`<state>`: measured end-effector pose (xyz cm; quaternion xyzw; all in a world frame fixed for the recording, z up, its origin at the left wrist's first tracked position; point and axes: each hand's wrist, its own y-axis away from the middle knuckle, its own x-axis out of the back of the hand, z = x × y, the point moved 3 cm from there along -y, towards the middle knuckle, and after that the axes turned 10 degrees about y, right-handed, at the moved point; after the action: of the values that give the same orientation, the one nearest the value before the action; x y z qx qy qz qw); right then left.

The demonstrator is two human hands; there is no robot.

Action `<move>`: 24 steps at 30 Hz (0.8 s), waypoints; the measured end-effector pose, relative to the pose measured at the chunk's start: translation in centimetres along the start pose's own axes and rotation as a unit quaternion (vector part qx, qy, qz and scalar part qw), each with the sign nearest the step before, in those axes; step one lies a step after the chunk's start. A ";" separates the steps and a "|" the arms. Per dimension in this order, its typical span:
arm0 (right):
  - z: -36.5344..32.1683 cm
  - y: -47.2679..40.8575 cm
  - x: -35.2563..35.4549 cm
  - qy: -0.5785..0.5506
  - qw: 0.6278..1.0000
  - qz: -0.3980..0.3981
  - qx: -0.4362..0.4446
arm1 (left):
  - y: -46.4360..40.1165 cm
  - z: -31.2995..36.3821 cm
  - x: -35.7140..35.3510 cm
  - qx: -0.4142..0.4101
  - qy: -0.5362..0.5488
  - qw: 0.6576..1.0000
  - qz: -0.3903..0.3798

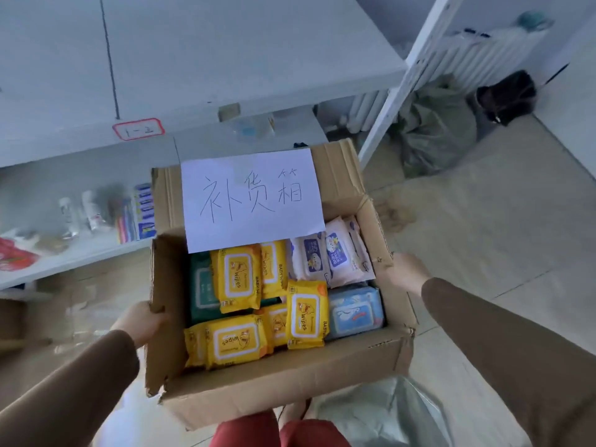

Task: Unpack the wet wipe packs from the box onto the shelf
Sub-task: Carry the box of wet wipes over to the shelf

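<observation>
Soft, cool daylight is coming from the upper right, washing the white metal shelf top (225, 53) pale and hazy. Small items on the lower shelf (96, 217) are smearing with motion blur. Wide-angle distortion is bending lines at the edges, and the brown cardboard box (290, 382) is staying fairly sharp.

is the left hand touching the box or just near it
Touching. The head view shows the left hand gripping the left wall of the cardboard box, fingers curled onto its edge with no gap.
</observation>
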<state>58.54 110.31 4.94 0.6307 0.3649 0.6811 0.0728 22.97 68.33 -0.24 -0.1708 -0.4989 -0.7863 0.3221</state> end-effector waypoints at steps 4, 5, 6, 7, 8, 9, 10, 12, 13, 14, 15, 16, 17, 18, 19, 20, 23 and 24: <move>6.8 -4.5 4.8 0.016 0.999 0.000 -0.039 | -2.4 8.7 -6.3 -0.018 -0.006 1.000 -0.023; 7.9 -5.7 5.8 0.017 0.999 0.004 -0.041 | -3.2 10.4 -7.7 -0.018 -0.009 0.999 -0.030; 8.9 -7.0 6.5 0.024 0.999 0.001 -0.044 | -4.1 11.8 -8.9 -0.011 -0.014 0.999 -0.034; 10.1 -8.3 7.1 0.028 0.998 0.002 -0.051 | -5.2 13.2 -10.0 -0.011 -0.017 0.999 -0.039; 11.3 -9.5 7.6 0.030 0.998 0.006 -0.055 | -5.9 15.0 -11.0 -0.014 -0.021 0.999 -0.042; 12.5 -10.6 8.3 0.033 0.997 0.007 -0.063 | -6.5 16.5 -12.1 -0.011 -0.020 0.999 -0.046; 13.7 -11.8 9.0 0.034 0.997 0.012 -0.068 | -7.1 18.0 -13.1 -0.010 -0.018 0.999 -0.049; 16.0 -14.3 9.8 0.030 0.997 0.012 -0.072 | -7.9 20.9 -14.9 -0.013 -0.019 0.999 -0.048; 16.8 -15.2 10.4 0.025 0.997 0.009 -0.076 | -8.2 22.3 -15.7 -0.009 -0.019 0.999 -0.047; 17.6 -16.1 11.0 0.021 0.997 0.010 -0.079 | -8.2 23.6 -16.5 -0.008 -0.015 0.999 -0.045; 18.4 -16.9 11.7 0.022 0.997 0.015 -0.078 | -8.2 24.8 -17.2 -0.008 -0.016 0.999 -0.044; 19.2 -18.0 12.3 0.026 0.997 0.012 -0.076 | -8.2 26.0 -17.9 -0.006 -0.011 0.999 -0.041; 19.9 -19.0 12.9 0.029 0.997 0.011 -0.073 | -8.0 27.2 -18.6 -0.001 -0.007 0.999 -0.039; 20.8 -20.1 13.5 0.030 0.997 0.012 -0.068 | -7.8 28.3 -19.3 0.003 -0.004 0.999 -0.037; 21.7 -21.1 14.1 0.028 0.997 0.009 -0.065 | -7.3 29.4 -19.9 0.006 -0.005 0.999 -0.032; 22.5 -22.2 14.7 0.025 0.998 0.007 -0.059 | -6.9 30.4 -20.5 0.010 -0.003 1.000 -0.026; 24.2 -25.0 17.0 0.016 0.999 -0.005 -0.040 | -5.6 33.1 -21.9 0.030 0.009 0.999 -0.014; 24.5 -25.9 17.9 0.014 0.999 -0.003 -0.034 | -5.2 33.8 -22.3 0.035 0.012 0.999 -0.011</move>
<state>68.08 148.96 2.64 0.6169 0.3443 0.7018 0.0912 34.06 107.57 -1.92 -0.1440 -0.5241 -0.7738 0.3253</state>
